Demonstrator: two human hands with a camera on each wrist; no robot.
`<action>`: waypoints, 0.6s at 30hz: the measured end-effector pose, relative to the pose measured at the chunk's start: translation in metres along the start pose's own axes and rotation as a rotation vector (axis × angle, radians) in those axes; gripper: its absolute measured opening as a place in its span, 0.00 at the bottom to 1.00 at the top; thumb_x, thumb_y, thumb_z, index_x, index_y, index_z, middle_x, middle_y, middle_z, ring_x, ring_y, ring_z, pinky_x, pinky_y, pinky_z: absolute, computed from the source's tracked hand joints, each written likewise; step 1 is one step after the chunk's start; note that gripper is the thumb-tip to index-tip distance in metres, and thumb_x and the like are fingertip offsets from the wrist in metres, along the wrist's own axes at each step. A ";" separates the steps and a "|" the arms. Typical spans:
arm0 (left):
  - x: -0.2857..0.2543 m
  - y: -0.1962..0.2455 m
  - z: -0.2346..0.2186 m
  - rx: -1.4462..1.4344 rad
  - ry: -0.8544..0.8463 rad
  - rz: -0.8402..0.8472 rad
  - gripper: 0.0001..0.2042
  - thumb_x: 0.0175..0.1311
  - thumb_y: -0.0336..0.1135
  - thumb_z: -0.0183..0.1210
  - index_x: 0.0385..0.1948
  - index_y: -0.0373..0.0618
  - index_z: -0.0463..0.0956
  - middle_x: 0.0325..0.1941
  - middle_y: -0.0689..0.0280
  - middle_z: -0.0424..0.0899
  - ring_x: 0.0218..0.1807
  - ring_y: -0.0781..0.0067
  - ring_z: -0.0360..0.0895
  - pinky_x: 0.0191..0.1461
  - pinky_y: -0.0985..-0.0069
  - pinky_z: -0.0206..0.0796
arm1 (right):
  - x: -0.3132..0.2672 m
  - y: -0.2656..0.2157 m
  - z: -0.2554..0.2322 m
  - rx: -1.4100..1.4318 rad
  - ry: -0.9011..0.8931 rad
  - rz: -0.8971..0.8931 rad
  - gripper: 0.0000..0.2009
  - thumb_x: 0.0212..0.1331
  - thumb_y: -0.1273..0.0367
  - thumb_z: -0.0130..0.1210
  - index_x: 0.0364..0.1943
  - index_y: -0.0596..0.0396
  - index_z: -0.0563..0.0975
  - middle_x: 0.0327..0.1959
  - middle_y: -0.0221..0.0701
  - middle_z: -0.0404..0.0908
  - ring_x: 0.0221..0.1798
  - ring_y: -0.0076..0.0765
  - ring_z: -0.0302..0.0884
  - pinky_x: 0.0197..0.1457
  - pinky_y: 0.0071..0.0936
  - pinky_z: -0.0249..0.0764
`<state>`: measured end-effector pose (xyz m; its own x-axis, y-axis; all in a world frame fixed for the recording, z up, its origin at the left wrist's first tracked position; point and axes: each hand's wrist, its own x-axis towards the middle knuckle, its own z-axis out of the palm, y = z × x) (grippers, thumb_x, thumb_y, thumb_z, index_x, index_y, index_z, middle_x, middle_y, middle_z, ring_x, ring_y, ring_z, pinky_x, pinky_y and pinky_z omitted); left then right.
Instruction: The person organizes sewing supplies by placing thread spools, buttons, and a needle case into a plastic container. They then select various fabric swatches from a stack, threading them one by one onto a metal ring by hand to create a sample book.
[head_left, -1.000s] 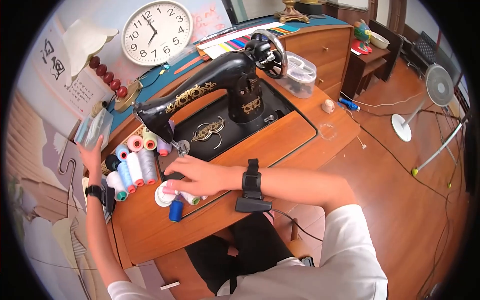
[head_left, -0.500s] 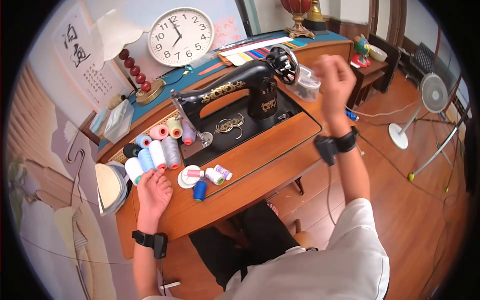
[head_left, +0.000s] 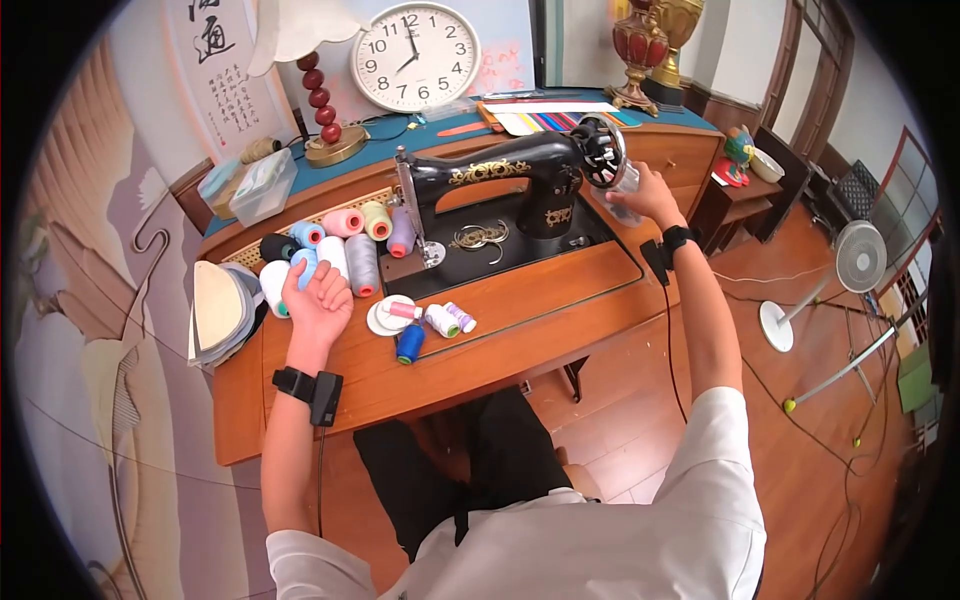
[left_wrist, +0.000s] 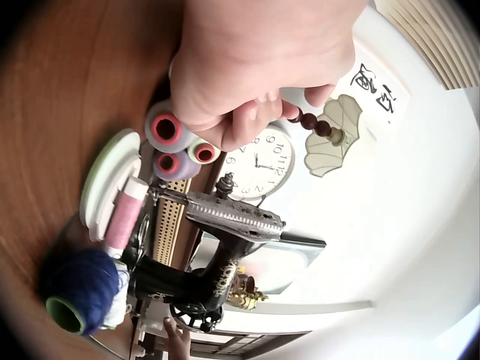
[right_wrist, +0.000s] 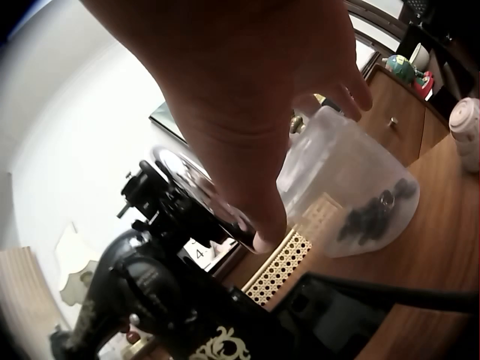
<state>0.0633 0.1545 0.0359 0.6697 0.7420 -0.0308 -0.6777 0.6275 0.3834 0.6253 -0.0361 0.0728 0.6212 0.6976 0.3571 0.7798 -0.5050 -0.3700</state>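
At the right end of the black sewing machine (head_left: 490,168), my right hand (head_left: 655,200) grips the top of a clear plastic box (head_left: 624,204) beside the handwheel (head_left: 600,152). The right wrist view shows the thumb on one side of the box (right_wrist: 360,202), fingers on the other, small dark items inside. My left hand (head_left: 320,308) is raised in front of the thread cones (head_left: 361,265), fingers loosely curled, holding nothing. Right of it lie a blue spool (head_left: 409,343), a pink spool (head_left: 402,310) on white discs (head_left: 380,318), and white and purple spools.
A beaded lamp (head_left: 322,110), a clear container (head_left: 264,188) and a clock (head_left: 415,57) stand behind. Fabric pieces (head_left: 222,310) lie at the table's left end. On the right are a small pink roll (right_wrist: 466,124) and a floor fan (head_left: 858,255).
My right hand has gone from the spools, up through the air, to the plastic box. My left hand has come back from the clear container at the far left. The head view has shifted.
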 end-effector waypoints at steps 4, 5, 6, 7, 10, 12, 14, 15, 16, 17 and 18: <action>-0.006 -0.004 -0.017 -0.033 -0.054 -0.011 0.21 0.64 0.53 0.53 0.20 0.50 0.59 0.15 0.73 0.49 0.15 0.77 0.48 0.20 0.77 0.41 | 0.003 0.010 0.009 -0.032 0.153 -0.047 0.39 0.44 0.48 0.73 0.60 0.53 0.74 0.52 0.51 0.80 0.60 0.57 0.78 0.60 0.45 0.75; -0.007 -0.004 -0.016 -0.032 -0.073 -0.017 0.21 0.64 0.54 0.52 0.19 0.50 0.59 0.15 0.73 0.49 0.16 0.77 0.48 0.20 0.77 0.41 | 0.005 0.010 0.012 -0.019 0.212 -0.081 0.35 0.45 0.50 0.73 0.55 0.55 0.77 0.47 0.51 0.83 0.56 0.56 0.81 0.58 0.45 0.76; -0.008 -0.004 -0.016 -0.023 -0.101 -0.025 0.21 0.64 0.54 0.52 0.19 0.50 0.59 0.15 0.73 0.49 0.16 0.77 0.48 0.21 0.77 0.42 | 0.004 0.007 0.010 0.039 0.226 -0.059 0.34 0.45 0.50 0.73 0.53 0.56 0.77 0.46 0.51 0.84 0.55 0.56 0.82 0.57 0.44 0.76; -0.008 -0.005 -0.018 -0.015 -0.129 -0.036 0.22 0.64 0.54 0.52 0.18 0.50 0.59 0.15 0.74 0.49 0.16 0.77 0.48 0.21 0.77 0.42 | 0.000 0.005 0.006 0.094 0.238 -0.035 0.32 0.45 0.51 0.73 0.51 0.57 0.78 0.45 0.51 0.84 0.53 0.56 0.83 0.56 0.43 0.77; -0.011 -0.005 -0.020 0.004 -0.152 -0.010 0.22 0.64 0.54 0.52 0.18 0.51 0.57 0.16 0.74 0.49 0.16 0.78 0.46 0.22 0.78 0.42 | 0.006 0.021 0.000 0.087 0.449 -0.041 0.31 0.47 0.49 0.73 0.49 0.57 0.79 0.44 0.51 0.85 0.51 0.55 0.84 0.55 0.41 0.77; -0.011 -0.004 -0.020 -0.011 -0.137 -0.002 0.22 0.64 0.55 0.52 0.18 0.51 0.57 0.16 0.74 0.49 0.16 0.79 0.47 0.22 0.78 0.42 | 0.006 0.028 -0.018 0.083 0.538 -0.019 0.32 0.48 0.47 0.72 0.49 0.58 0.79 0.45 0.50 0.85 0.51 0.53 0.84 0.56 0.40 0.77; -0.011 -0.004 -0.020 -0.018 -0.134 -0.012 0.23 0.64 0.55 0.52 0.17 0.51 0.57 0.16 0.74 0.50 0.16 0.79 0.48 0.22 0.78 0.43 | 0.004 0.027 -0.043 0.102 0.636 -0.031 0.31 0.50 0.47 0.72 0.49 0.59 0.79 0.45 0.48 0.84 0.49 0.50 0.84 0.55 0.39 0.77; -0.011 -0.004 -0.020 -0.030 -0.128 0.000 0.23 0.64 0.55 0.52 0.17 0.51 0.57 0.16 0.74 0.50 0.16 0.79 0.48 0.22 0.78 0.43 | 0.001 0.024 -0.058 0.105 0.707 -0.051 0.30 0.51 0.48 0.72 0.48 0.60 0.79 0.45 0.47 0.84 0.48 0.47 0.83 0.54 0.38 0.77; -0.010 -0.005 -0.021 -0.021 -0.144 -0.008 0.23 0.64 0.55 0.52 0.17 0.51 0.57 0.16 0.74 0.50 0.16 0.79 0.48 0.22 0.78 0.43 | -0.001 0.020 -0.074 0.191 0.731 -0.074 0.30 0.53 0.50 0.72 0.49 0.60 0.79 0.46 0.43 0.83 0.48 0.42 0.82 0.54 0.34 0.76; -0.009 -0.005 -0.023 -0.013 -0.159 -0.014 0.23 0.64 0.55 0.52 0.17 0.51 0.57 0.16 0.74 0.50 0.16 0.79 0.49 0.22 0.78 0.44 | -0.002 0.015 -0.091 0.279 0.750 -0.098 0.29 0.54 0.51 0.72 0.49 0.61 0.78 0.46 0.40 0.82 0.49 0.36 0.80 0.54 0.30 0.76; -0.008 -0.005 -0.025 0.002 -0.171 -0.010 0.23 0.64 0.56 0.52 0.17 0.52 0.57 0.16 0.74 0.51 0.16 0.80 0.49 0.23 0.78 0.44 | -0.004 0.010 -0.106 0.275 0.805 -0.143 0.29 0.55 0.52 0.72 0.50 0.63 0.78 0.47 0.38 0.81 0.49 0.33 0.79 0.54 0.28 0.75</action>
<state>0.0537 0.1514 0.0114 0.7187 0.6845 0.1223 -0.6700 0.6345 0.3855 0.6388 -0.0977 0.1589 0.4655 0.1200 0.8769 0.8728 -0.2265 -0.4323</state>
